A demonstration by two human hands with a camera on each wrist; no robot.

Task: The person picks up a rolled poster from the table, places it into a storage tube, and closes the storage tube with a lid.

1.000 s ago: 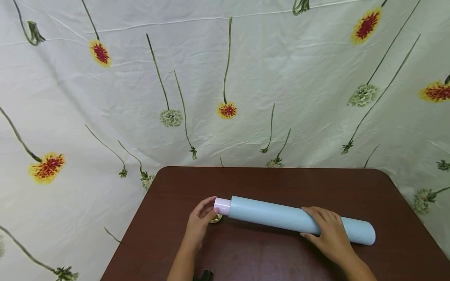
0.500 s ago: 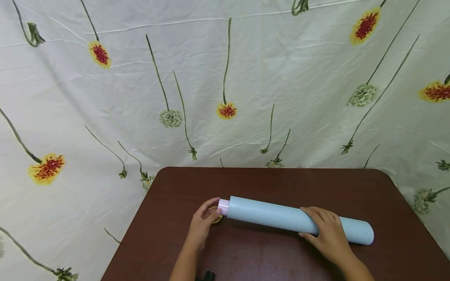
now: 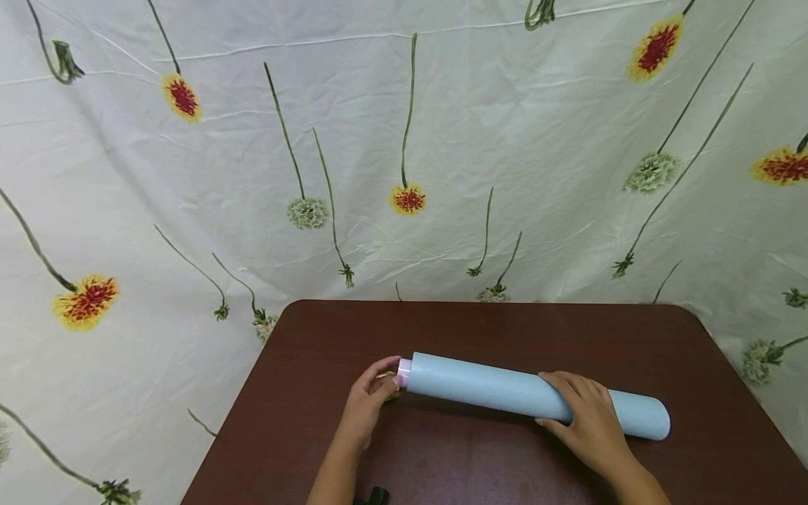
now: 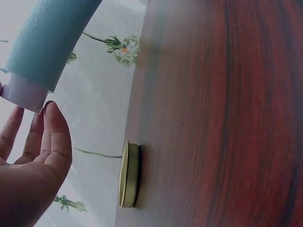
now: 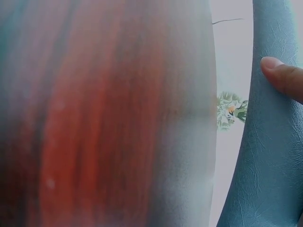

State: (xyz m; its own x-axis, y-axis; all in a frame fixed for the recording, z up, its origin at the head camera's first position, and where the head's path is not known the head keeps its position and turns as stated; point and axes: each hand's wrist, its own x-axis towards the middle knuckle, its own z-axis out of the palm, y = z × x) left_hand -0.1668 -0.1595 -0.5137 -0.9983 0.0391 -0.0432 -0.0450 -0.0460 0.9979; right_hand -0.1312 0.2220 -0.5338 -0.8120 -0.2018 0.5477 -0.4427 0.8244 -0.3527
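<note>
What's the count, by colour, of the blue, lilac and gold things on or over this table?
Light blue: 1, the long tube
Lilac: 1, the cylinder sticking out of the tube
Gold: 1, the shallow dish
Total: 3

The tbl point(image 3: 719, 421) was dk reddish-brn wood-look, w/ streaky grain, rounded far corners & a soft sheen up front. Directly on it, L of ctr, lay 1 shallow rd gold-col. lid point(image 4: 132, 176), flat, rim up, mostly hidden in head view. Blk obj. point(image 3: 377, 496), btm edge, was cut off; couldn't tell if it sat on tbl.
</note>
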